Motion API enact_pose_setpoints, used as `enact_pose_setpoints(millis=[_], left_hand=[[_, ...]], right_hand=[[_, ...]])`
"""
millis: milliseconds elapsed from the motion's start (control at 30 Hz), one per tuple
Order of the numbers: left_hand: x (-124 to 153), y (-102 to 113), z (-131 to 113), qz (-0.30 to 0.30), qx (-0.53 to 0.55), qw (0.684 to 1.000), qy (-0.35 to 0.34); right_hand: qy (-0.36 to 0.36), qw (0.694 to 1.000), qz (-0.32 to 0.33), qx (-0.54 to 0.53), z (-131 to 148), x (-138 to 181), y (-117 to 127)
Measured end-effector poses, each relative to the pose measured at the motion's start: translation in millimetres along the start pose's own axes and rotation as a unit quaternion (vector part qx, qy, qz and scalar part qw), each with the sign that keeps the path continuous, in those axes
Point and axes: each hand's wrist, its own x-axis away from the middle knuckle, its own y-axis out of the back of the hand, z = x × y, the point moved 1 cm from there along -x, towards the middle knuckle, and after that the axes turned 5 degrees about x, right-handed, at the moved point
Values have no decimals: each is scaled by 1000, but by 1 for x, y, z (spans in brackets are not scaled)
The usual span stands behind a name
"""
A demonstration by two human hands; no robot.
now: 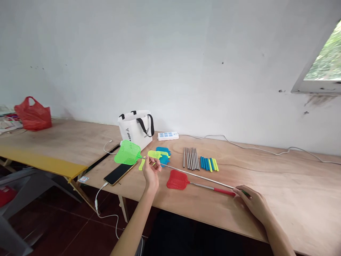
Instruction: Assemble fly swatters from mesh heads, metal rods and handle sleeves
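Note:
A green fly swatter on a long metal telescopic rod stretches across the wooden table. My left hand pinches the rod close to the green head, which hangs above the table. My right hand is closed on the rod's green handle end near the table's front. A red fly swatter with a red handle lies flat on the table just in front of the rod, between my hands.
Behind lie yellow and blue swatter heads, a row of metal rods and blue and yellow handle grips. A white tote bag, a power strip, a phone on a cable and a red plastic bag also sit here.

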Motion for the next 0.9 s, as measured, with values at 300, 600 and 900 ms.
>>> enact_pose_setpoints(millis=[300,600,900], left_hand=[[0,-1,-2,-4,0,1000,5],[-5,4,1,-20,-79,995,-53],[-1,4,13,-43,-108,988,-103]], right_hand=[[4,1000,-8,23,-3,0,-1],[18,1000,-13,4,1,0,0],[22,999,-12,-27,23,-1,4]])
